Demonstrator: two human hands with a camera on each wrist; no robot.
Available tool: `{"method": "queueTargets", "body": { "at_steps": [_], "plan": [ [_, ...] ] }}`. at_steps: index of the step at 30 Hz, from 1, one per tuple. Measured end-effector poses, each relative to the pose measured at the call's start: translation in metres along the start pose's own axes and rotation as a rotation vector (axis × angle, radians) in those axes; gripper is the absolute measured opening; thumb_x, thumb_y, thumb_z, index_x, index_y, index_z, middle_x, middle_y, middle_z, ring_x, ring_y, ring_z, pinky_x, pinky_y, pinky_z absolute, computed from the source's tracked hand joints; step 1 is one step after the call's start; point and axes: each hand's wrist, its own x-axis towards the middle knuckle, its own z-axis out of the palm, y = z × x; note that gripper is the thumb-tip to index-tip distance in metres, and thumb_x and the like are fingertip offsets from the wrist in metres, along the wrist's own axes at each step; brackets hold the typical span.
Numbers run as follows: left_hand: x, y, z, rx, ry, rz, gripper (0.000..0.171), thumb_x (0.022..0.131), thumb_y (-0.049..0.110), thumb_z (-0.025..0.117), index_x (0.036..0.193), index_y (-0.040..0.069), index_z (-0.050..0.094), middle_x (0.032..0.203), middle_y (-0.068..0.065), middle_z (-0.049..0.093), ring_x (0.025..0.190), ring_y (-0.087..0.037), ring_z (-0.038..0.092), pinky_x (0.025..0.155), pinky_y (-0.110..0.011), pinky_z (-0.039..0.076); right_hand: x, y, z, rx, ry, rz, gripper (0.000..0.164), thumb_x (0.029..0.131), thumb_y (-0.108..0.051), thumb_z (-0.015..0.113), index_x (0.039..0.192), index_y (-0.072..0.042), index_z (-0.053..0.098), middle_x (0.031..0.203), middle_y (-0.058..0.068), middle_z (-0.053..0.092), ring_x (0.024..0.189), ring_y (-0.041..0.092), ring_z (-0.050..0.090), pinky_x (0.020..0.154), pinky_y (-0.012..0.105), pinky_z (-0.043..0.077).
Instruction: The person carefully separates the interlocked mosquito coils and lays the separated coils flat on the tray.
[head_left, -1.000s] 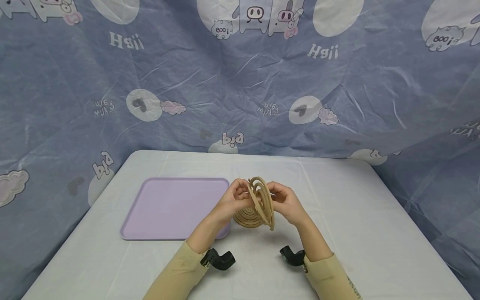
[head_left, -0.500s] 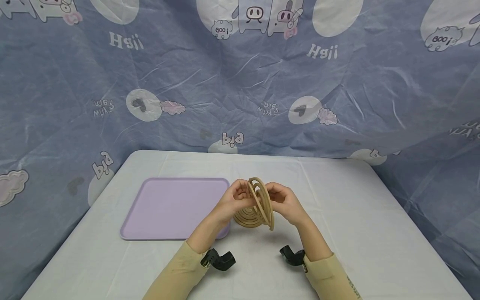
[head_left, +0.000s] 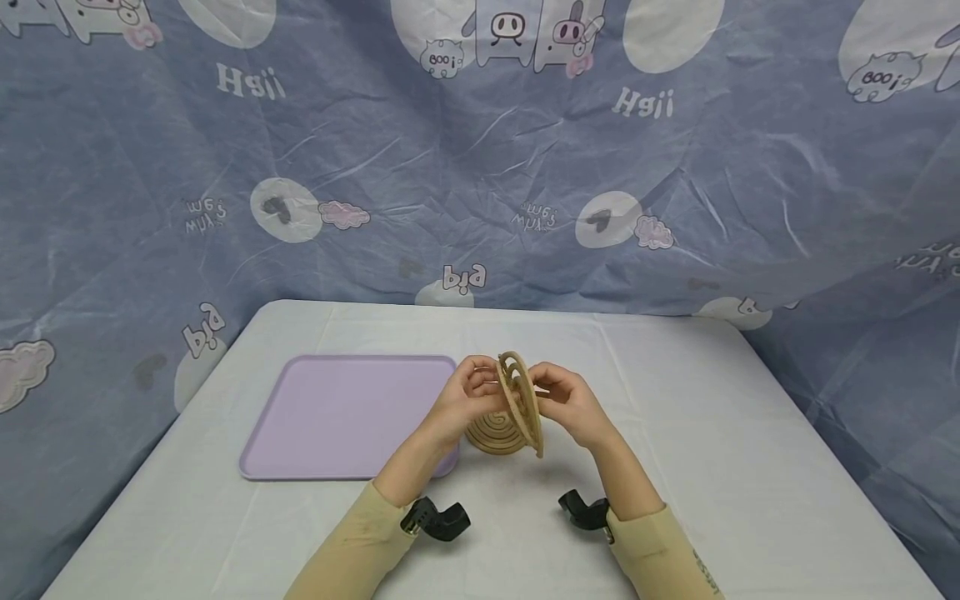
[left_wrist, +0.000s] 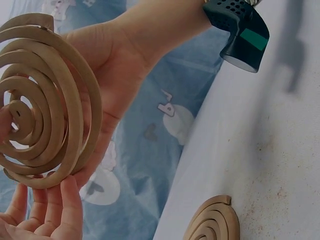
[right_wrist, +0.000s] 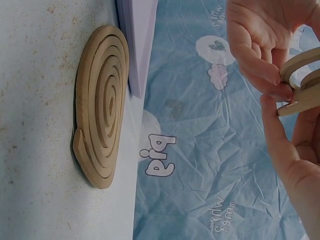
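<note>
A tan mosquito coil [head_left: 531, 417] is held up on edge over the middle of the table, its rings a little spread. My left hand [head_left: 463, 404] pinches it from the left with thumb and fingers. From the other side, my right hand [head_left: 573, 404] holds it with bent fingers. The left wrist view shows the overlapping spiral rings [left_wrist: 74, 110] close up, with a fingertip at their centre. Below the hands, a second mosquito coil [head_left: 491, 442] lies flat on the table, its windings close together, partly hidden by the held one.
A flat lilac tray [head_left: 352, 417] lies left of the coils, its right edge near the coil on the table. Brown crumbs [left_wrist: 262, 185] dot the white tablecloth [head_left: 720, 450]. Patterned blue fabric [head_left: 480, 167] hangs behind the table. Both wrists wear black camera mounts [head_left: 442, 518].
The held coil's rings have drawn closer together, so it looks flatter. It and both hands have shifted very slightly left and up. The coil on the table has stayed put.
</note>
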Motion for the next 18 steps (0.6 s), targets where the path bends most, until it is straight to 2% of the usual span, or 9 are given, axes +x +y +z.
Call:
{"method": "queueTargets", "body": {
  "at_steps": [5,10,13,18],
  "plan": [
    [-0.0010,0.0035,0.0014,-0.018,0.021,0.001,0.037,0.079,-0.003,0.068,0.106,0.007,0.044,0.105,-0.005,0.055,0.098,-0.015,0.058,0.082,-0.028,0.049,0.0003,0.0019,-0.0004,-0.015,0.033,0.007,0.013,0.086,0.005,0.056,0.095,0.014,0.053,0.095,0.000,0.060,0.092,0.013,0.056,0.089,0.033,0.048],
    [-0.0008,0.0055,0.0008,0.089,0.089,0.011,0.033,0.077,0.001,0.070,0.103,0.003,0.049,0.107,-0.006,0.054,0.104,-0.020,0.054,0.083,-0.029,0.048,0.0009,0.0040,-0.0002,-0.017,0.066,0.005,0.009,0.086,0.003,0.058,0.095,0.005,0.059,0.095,0.000,0.061,0.093,0.014,0.056,0.091,0.033,0.048],
    [-0.0007,0.0063,0.0010,0.161,0.122,0.038,0.030,0.076,0.000,0.070,0.101,0.000,0.052,0.100,-0.003,0.055,0.098,-0.018,0.053,0.082,-0.027,0.048,0.0010,0.0057,-0.0006,-0.022,0.076,-0.010,0.013,0.086,0.003,0.058,0.097,-0.002,0.061,0.095,-0.001,0.061,0.094,0.013,0.057,0.091,0.032,0.047],
    [-0.0020,0.0081,0.0027,0.167,0.078,0.051,0.024,0.080,-0.002,0.064,0.102,-0.007,0.056,0.092,-0.002,0.060,0.084,-0.013,0.060,0.076,-0.026,0.050,0.0008,0.0074,-0.0014,-0.018,0.089,-0.014,0.019,0.087,0.006,0.056,0.100,-0.007,0.062,0.096,-0.002,0.062,0.095,0.013,0.057,0.087,0.029,0.049]
  ]
}}
